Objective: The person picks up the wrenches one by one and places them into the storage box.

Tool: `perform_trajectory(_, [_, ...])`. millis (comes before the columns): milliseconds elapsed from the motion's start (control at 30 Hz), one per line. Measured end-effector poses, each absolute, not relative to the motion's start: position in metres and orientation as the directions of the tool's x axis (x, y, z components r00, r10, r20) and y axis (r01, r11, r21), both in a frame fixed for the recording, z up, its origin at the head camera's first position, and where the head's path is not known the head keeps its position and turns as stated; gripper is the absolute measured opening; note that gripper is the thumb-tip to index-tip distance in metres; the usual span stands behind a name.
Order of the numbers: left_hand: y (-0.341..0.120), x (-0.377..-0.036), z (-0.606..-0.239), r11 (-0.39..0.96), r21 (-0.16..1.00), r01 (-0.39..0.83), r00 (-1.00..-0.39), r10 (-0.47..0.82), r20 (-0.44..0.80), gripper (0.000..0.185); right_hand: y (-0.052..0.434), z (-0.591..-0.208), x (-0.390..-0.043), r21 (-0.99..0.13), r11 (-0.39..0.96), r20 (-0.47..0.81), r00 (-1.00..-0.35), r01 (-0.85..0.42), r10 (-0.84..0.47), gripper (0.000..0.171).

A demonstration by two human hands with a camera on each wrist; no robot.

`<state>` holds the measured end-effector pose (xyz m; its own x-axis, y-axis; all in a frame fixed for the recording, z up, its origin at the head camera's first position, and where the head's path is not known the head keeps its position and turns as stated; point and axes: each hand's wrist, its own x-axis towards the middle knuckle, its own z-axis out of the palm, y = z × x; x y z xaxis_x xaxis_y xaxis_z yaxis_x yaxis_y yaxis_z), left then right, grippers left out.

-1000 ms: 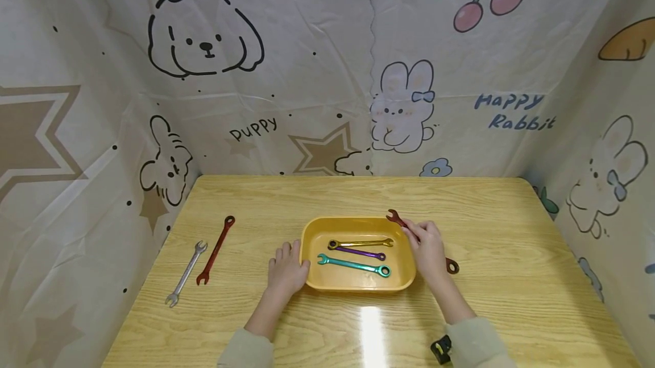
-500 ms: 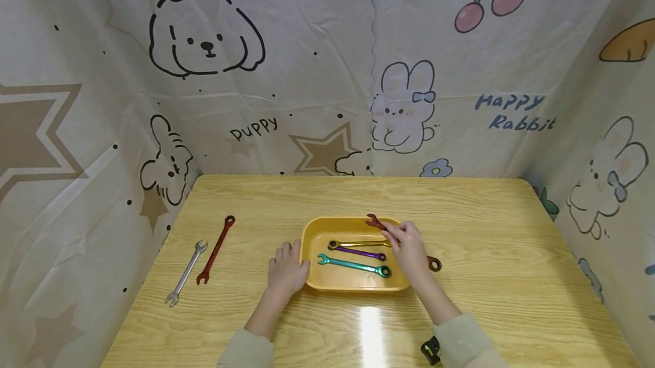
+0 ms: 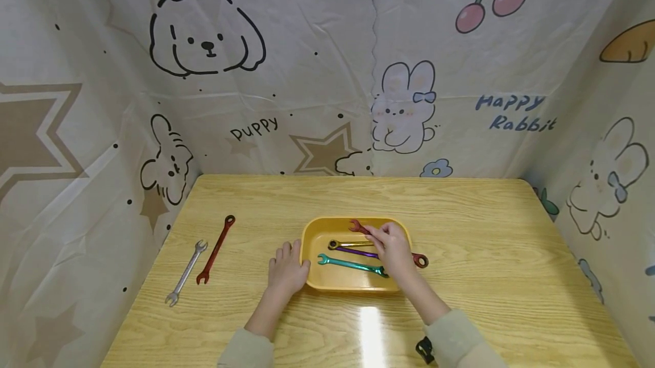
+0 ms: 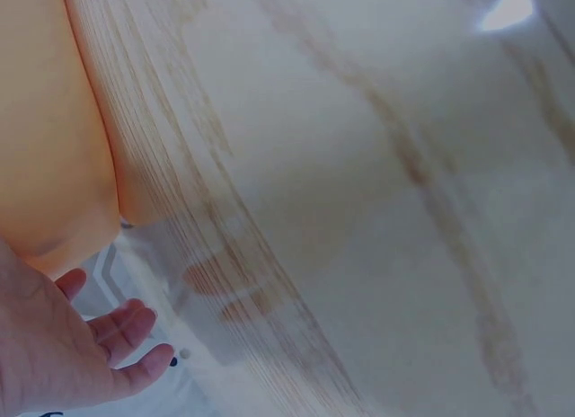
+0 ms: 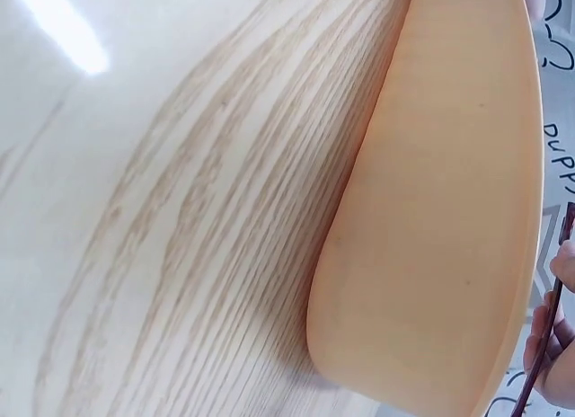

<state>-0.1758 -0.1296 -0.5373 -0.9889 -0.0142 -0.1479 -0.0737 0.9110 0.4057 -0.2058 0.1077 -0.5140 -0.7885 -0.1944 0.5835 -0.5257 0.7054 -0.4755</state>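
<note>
My right hand point(image 3: 396, 251) pinches a dark red wrench point(image 3: 358, 226) between thumb and fingers, over the right half of a yellow tray point(image 3: 327, 282). The wrench's open end points left and its ring end sticks out past the tray's right rim. In the right wrist view the same wrench point(image 5: 550, 332) runs above the tray wall point(image 5: 431, 192). Lying in the tray are a gold wrench point(image 3: 350, 244), a purple wrench point(image 3: 355, 252) and a teal wrench point(image 3: 350, 265), their right ends partly hidden by the hand. My left hand point(image 3: 288, 268) rests against the tray's left rim, fingers loosely extended.
To the left on the wooden table point(image 3: 486, 231) lie a silver wrench point(image 3: 186, 273) and another red wrench point(image 3: 217, 248), side by side. A patterned cloth point(image 3: 317, 83) hangs behind and around the table. A black strap piece point(image 3: 425, 350) hangs by the right sleeve.
My right hand has moved left with the red wrench, from the tray's right rim to over the tray. The left hand and the tray have stayed put.
</note>
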Motion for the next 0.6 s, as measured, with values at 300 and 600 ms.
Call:
perform_trajectory(300, [-0.129, -0.177, -0.538, 0.915, 0.397, -0.075, -0.989, -0.016, -0.150, 0.051, 0.095, -0.515, -0.203, -0.465, 0.687, 0.559, -0.787, -0.559, -0.262, 0.018])
perform_trajectory(600, [-0.129, -0.178, -0.539, 0.916, 0.393, -0.078, -0.988, -0.018, -0.154, 0.051, 0.085, -0.520, -0.203, -0.440, 0.668, 0.558, -0.765, -0.601, -0.321, 0.020])
